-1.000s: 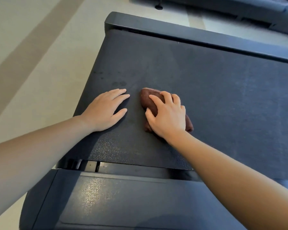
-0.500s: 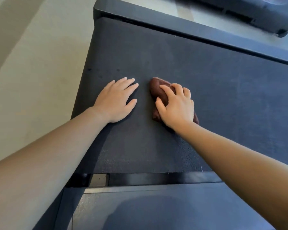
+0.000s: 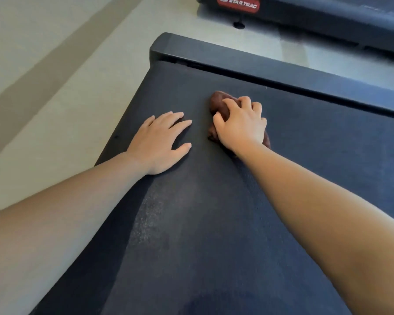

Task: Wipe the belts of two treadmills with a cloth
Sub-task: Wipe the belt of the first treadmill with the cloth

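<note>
Here, cloth (image 3: 216, 103) under (curled) right fingers (image 3: 246, 102)

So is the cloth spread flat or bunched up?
Bunched up. The brown cloth sits as a rounded wad on the belt, mostly covered by the right hand, whose curled fingers press into it.

Both hands have slid farther along the belt (image 3: 214, 223), away from its near end: the right hand (image 3: 241, 126) with the brown cloth (image 3: 216, 103) now sits close to the far side rail (image 3: 282, 71), and its fingers look more curled. A second treadmill (image 3: 328, 14) has come into sight.
</note>
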A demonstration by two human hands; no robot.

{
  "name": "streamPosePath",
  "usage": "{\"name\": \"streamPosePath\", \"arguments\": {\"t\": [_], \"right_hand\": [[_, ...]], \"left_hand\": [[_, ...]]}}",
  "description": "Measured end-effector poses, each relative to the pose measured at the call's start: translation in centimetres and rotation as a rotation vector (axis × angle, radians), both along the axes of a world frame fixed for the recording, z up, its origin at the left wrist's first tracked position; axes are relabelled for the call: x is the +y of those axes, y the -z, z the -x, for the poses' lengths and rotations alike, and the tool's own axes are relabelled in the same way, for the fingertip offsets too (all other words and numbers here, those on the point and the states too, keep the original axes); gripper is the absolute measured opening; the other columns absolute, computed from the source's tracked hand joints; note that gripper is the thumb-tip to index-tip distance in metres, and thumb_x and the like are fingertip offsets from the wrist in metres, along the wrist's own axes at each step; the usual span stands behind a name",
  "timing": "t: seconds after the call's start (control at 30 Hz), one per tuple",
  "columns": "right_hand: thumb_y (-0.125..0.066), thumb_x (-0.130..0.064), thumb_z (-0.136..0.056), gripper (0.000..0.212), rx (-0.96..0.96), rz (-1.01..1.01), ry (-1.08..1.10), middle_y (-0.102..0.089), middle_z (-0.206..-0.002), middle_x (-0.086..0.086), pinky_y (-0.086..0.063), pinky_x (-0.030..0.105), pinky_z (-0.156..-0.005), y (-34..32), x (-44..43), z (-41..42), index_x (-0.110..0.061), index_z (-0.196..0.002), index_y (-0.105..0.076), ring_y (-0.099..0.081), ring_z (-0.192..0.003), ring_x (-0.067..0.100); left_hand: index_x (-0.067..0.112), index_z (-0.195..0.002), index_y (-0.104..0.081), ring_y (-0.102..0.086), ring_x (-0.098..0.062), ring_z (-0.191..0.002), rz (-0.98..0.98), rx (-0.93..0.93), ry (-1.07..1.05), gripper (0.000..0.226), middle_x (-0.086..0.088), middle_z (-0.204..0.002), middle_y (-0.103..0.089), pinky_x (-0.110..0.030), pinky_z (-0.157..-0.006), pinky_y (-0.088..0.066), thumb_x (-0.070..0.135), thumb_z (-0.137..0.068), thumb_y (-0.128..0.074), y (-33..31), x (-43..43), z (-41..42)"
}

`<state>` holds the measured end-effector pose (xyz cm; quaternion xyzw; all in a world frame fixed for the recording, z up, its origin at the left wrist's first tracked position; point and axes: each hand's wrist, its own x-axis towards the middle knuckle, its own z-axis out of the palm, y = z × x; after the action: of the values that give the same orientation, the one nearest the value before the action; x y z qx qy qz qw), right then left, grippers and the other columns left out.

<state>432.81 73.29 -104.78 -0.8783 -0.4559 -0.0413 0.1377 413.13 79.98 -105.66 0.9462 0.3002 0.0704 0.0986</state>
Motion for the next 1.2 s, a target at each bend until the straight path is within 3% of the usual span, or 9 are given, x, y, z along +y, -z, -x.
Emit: {"name": "streamPosePath", "arguments": {"t": [0.37, 0.57, 0.7, 0.9, 1.2], "right_hand": [[-0.036, -0.051, -0.084, 0.048, -0.016, 0.025, -0.028, -0.044, -0.131, 0.009, -0.033, 0.05, -0.092, -0.2, 7.5, -7.3, -0.028, -0.124, -0.052, -0.034, -0.119, 0.035], [-0.037, -0.051, -0.087, 0.048, -0.025, 0.078, -0.001, -0.041, -0.133, 0.01, -0.035, 0.051, -0.092, -0.7, 5.0, -4.8, -0.026, -0.126, -0.05, -0.032, -0.121, 0.035], [-0.038, -0.05, -0.088, 0.046, -0.005, 0.078, 0.005, -0.04, -0.137, 0.009, -0.036, 0.053, -0.094, -0.9, 0.5, 0.1, -0.029, -0.127, -0.049, -0.031, -0.124, 0.035], [-0.041, -0.052, -0.088, 0.043, -0.012, 0.019, -0.081, -0.043, -0.135, 0.0, -0.037, 0.051, -0.093, -0.5, -4.8, 8.8, -0.035, -0.127, -0.051, -0.033, -0.122, 0.029], [-0.038, -0.049, -0.09, 0.044, -0.033, 0.025, 0.047, -0.042, -0.135, 0.004, -0.037, 0.05, -0.092, -0.4, 4.4, 7.1, -0.032, -0.129, -0.049, -0.033, -0.12, 0.032]], "left_hand": [[0.029, -0.141, -0.034, -0.023, -0.015, -0.14, -0.042, 0.008, -0.007, 0.059, 0.006, -0.15, -0.029, -0.041, -0.114, -0.018, 0.053, -0.087, -0.032, -0.2, -0.4, -0.2], [0.028, -0.141, -0.034, -0.021, -0.016, -0.14, -0.031, -0.043, 0.009, 0.058, 0.005, -0.151, -0.029, -0.043, -0.115, -0.017, 0.053, -0.089, -0.032, -0.1, -0.1, -0.1], [0.027, -0.145, -0.03, -0.013, -0.017, -0.144, 0.05, -0.016, 0.044, 0.056, 0.004, -0.155, -0.021, -0.042, -0.116, -0.011, 0.049, -0.094, -0.036, -0.2, 0.4, 0.2], [0.021, -0.145, -0.03, -0.016, -0.018, -0.143, 0.063, -0.014, 0.063, 0.057, 0.001, -0.155, -0.022, -0.042, -0.115, -0.015, 0.045, -0.094, -0.038, -0.4, 2.7, 3.8], [0.022, -0.147, -0.024, -0.007, -0.012, -0.144, 0.134, -0.118, -0.03, 0.06, 0.006, -0.156, -0.016, -0.045, -0.115, -0.011, 0.045, -0.093, -0.038, 0.9, 4.2, 4.2]]}}
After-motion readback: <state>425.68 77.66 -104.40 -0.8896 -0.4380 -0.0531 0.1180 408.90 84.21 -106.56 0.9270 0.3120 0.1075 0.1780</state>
